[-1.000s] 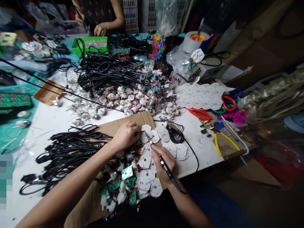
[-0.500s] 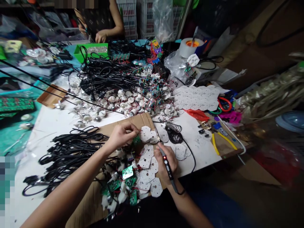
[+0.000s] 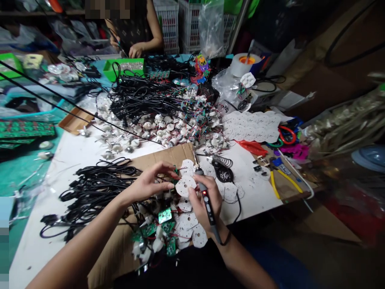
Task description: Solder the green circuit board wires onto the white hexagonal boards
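Observation:
My right hand (image 3: 207,196) is wrapped round a soldering iron (image 3: 207,206) with a red light on its grip; the metal tip points away from me. The thumb of that hand touches a white circuit board (image 3: 184,187) with cut corners. To the left of this board is my left hand (image 3: 152,180), thumb and fingers apart, with nothing seen held between them. More white boards (image 3: 189,222) lie overlapping in a column on the cardboard (image 3: 162,157). Close by them are green circuit boards (image 3: 165,216) with red wires and white parts.
Bundled black cables (image 3: 99,184) lie left, with a larger cable pile (image 3: 147,98) and white parts (image 3: 164,128) behind. A coiled iron stand (image 3: 222,161), yellow-handled pliers (image 3: 275,184) and a sheet of white boards (image 3: 252,126) are at right. A co-worker's hand (image 3: 136,50) works behind a green bin (image 3: 128,70).
My left hand has gone from a pinch by a red wire to spread fingers. My right hand has moved up and left, its thumb now at a white board. The view has shifted slightly.

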`<state>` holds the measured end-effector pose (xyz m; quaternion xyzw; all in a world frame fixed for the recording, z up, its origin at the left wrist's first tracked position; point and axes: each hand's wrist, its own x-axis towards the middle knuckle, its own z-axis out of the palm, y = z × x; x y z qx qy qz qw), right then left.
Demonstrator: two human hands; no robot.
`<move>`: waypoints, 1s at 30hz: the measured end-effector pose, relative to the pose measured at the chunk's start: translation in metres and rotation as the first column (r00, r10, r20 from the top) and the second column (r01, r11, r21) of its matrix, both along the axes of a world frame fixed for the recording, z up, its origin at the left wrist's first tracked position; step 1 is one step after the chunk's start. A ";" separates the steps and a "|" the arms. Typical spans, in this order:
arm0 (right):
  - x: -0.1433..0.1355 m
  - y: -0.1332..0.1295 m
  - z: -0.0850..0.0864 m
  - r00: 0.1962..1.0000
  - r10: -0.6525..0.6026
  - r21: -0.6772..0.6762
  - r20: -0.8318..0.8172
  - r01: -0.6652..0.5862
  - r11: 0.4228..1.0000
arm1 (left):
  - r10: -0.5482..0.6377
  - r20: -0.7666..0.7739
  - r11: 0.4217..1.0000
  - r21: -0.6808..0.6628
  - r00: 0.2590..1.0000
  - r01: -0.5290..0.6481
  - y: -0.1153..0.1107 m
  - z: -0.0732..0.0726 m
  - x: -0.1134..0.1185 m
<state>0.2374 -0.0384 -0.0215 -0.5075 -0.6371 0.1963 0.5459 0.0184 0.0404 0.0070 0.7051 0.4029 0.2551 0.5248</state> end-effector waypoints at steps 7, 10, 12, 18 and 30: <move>0.006 -0.001 0.010 0.997 0.006 -0.018 -0.073 -0.007 1.000 | 0.018 -0.399 0.868 0.462 0.917 0.183 0.012 0.019 -0.014; 0.013 -0.013 0.014 0.991 0.071 -0.015 -0.113 -0.073 0.997 | -0.102 -0.416 0.867 0.407 0.904 0.286 0.002 0.038 -0.016; 0.021 -0.025 0.018 0.988 0.126 -0.018 -0.090 -0.128 0.992 | -0.196 -0.447 0.860 0.349 0.873 0.372 -0.007 0.042 -0.013; 0.037 -0.052 0.020 0.984 0.178 -0.046 -0.001 -0.178 0.983 | -0.310 -0.475 0.855 0.240 0.823 0.460 -0.024 0.029 -0.006; 0.028 -0.016 -0.042 0.951 0.141 -0.050 0.276 -0.132 0.990 | 0.223 -0.489 0.920 0.393 0.843 -0.016 0.016 -0.002 -0.015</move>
